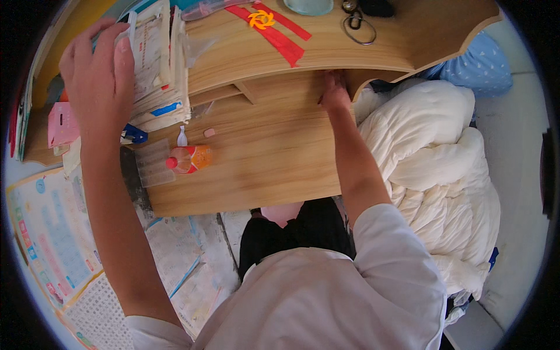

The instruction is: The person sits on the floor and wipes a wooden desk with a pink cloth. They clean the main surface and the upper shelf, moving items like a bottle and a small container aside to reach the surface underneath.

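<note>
My left hand (98,74) is raised at the upper left, against a stack of books and papers (153,65) on the desk. Its fingers bend over a white edge beside the stack; whether they grip it is not plain. My right hand (335,92) reaches under the shelf (350,52), close to the right side panel. The fingertips lie in shadow there, and I cannot tell if they hold anything. Between my arms, on the wooden desktop (271,153), an orange-labelled bottle with a red cap (189,159) lies on its side by a clear plastic tray (153,162) and a pink eraser (209,132).
On the shelf are red ribbons (280,39), a yellow pinwheel-shaped piece (261,19) and a metal ring (359,33). A pink box (62,124) stands at left. A cream quilt (428,166) is heaped right of the desk. Printed charts (57,232) lie lower left.
</note>
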Motion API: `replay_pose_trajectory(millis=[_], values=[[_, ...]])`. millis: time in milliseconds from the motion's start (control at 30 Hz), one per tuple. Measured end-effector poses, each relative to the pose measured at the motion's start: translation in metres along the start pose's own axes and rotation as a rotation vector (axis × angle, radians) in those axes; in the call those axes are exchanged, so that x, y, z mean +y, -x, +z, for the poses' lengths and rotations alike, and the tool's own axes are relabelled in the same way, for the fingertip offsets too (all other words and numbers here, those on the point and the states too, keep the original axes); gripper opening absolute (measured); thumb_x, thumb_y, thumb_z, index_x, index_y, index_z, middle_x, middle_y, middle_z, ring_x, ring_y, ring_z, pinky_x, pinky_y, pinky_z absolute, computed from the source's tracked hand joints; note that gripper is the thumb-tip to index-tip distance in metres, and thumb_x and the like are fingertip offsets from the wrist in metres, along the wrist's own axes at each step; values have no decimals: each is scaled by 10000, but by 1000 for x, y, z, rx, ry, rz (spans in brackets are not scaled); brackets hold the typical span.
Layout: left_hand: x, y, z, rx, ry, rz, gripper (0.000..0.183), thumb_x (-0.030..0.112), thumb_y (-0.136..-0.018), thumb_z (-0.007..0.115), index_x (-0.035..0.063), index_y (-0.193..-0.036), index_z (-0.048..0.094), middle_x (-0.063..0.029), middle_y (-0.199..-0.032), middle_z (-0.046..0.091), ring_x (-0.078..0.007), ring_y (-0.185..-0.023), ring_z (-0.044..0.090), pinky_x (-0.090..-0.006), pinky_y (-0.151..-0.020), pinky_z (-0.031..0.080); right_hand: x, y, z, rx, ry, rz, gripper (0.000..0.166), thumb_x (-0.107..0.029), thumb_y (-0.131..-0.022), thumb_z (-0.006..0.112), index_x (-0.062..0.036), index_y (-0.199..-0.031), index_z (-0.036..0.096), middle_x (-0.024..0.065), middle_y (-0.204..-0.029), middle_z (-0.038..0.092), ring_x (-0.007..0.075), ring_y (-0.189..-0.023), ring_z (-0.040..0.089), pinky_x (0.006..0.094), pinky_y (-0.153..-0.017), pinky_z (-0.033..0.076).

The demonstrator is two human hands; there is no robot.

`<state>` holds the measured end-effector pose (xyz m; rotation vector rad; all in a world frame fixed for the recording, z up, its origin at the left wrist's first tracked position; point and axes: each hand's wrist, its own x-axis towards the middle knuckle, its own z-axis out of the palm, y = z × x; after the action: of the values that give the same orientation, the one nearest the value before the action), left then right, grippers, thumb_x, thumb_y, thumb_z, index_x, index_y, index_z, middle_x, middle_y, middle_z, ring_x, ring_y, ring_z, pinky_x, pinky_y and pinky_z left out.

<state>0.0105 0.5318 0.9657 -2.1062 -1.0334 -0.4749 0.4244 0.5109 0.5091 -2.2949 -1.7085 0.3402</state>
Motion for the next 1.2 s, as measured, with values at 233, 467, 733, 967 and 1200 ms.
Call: replay_pose_trajectory(millis=[233,467,733,967,1200], values=[[162,54,-18,2,728,-213,260,62,-858,620,89,-1104,699,-111,-1130,684,-334,-1058,626,-473,-942,442,18,96,-51,-132,-288,45,465,-15,-922,673,-65,-1376,585,135,-1424,658,352,-1295,636,416,-1028,557],[432,117,88,-622,1637,-1272,485,380,-1079,655,74,-1446,571,-130,-1365,648,-287,-1253,634,-437,-1051,512,-4,147,-121,-155,-1361,116,469,73,-974,608,14,-1433,533,162,-1324,702,224,-1224,666,351,-1045,523],[468,66,184,-377,1717,-1410,561,422,-1034,701,123,-1489,564,-127,-1296,722,-247,-1228,682,-427,-982,556,32,152,-168,-335,-1464,175,621,74,-988,584,-10,-1574,400,166,-1559,573,285,-1419,559,401,-1187,445],[496,-15,264,-858,849,-954,345,329,-1065,616,132,-1348,636,-169,-1203,756,-357,-1138,714,-502,-964,561,110,212,-130,-583,-1286,356,544,4,-1014,624,-10,-1529,452,169,-1358,702,245,-1201,671,372,-1051,525],[499,18,299,-699,1440,-1150,423,338,-1038,654,78,-1372,654,-215,-1081,768,-370,-946,767,-493,-867,599,123,220,-153,-637,-1253,426,442,-61,-1051,596,-28,-1484,518,143,-1337,724,221,-1192,678,371,-1036,532]])
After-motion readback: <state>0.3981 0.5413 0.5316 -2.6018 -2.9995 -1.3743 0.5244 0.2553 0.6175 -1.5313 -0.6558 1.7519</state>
